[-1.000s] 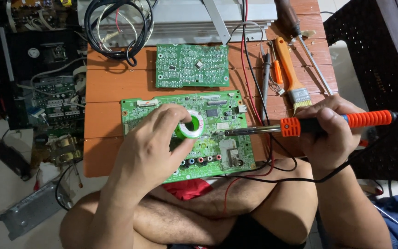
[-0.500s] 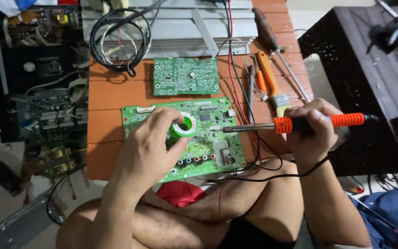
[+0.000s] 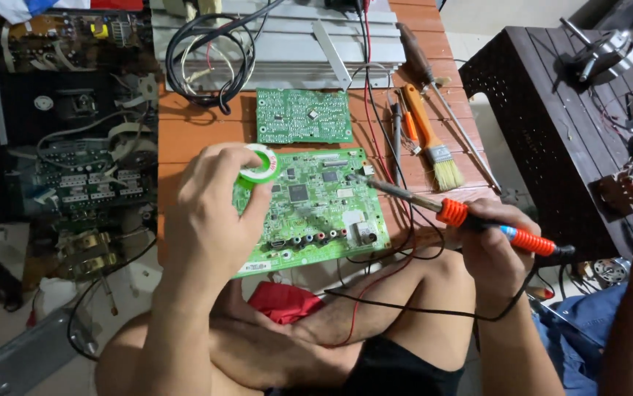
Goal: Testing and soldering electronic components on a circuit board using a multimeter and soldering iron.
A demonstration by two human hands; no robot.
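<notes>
My left hand (image 3: 210, 209) grips a small green and white solder spool (image 3: 259, 164) above the left end of a large green circuit board (image 3: 316, 209). My right hand (image 3: 496, 246) holds a soldering iron with an orange handle (image 3: 496, 229). Its metal tip (image 3: 353, 177) hovers over the upper right part of the board, close to or touching it. The board lies on an orange wooden table (image 3: 199, 136), partly over my crossed legs.
A smaller green circuit board (image 3: 303, 116) lies farther back. A paintbrush (image 3: 434, 143), a screwdriver (image 3: 434, 84) and other tools lie at the right. Coiled black cable (image 3: 210, 55) sits on a grey metal chassis (image 3: 294, 51). Opened electronics (image 3: 74, 169) stand left, a dark stool (image 3: 566, 110) right.
My left hand has lifted the solder spool from the board's middle to its upper left. The soldering iron has tilted, its tip now pointing up-left over the board. The camera view shifted.
</notes>
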